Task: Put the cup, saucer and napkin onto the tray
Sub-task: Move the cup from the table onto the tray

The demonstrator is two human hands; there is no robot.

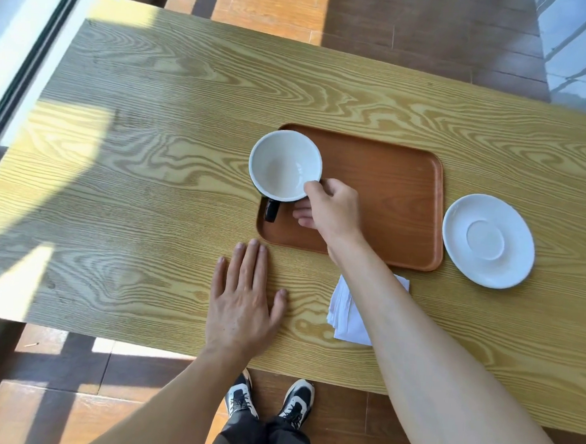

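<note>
A cup [283, 164], white inside and dark outside with a dark handle, is over the left end of the brown tray [400, 180]. My right hand [332, 208] grips its rim and side. Whether the cup rests on the tray or hangs just above it I cannot tell. A white saucer [488, 240] lies on the table just right of the tray. A white folded napkin [346, 314] lies in front of the tray, partly hidden under my right forearm. My left hand [245, 301] lies flat on the table, fingers spread, just in front of the tray's left corner.
The wooden table [152, 144] stretches far to the left, with its near edge close to my feet. A window frame [27, 51] runs along the left side. Wooden floor lies beyond the far edge.
</note>
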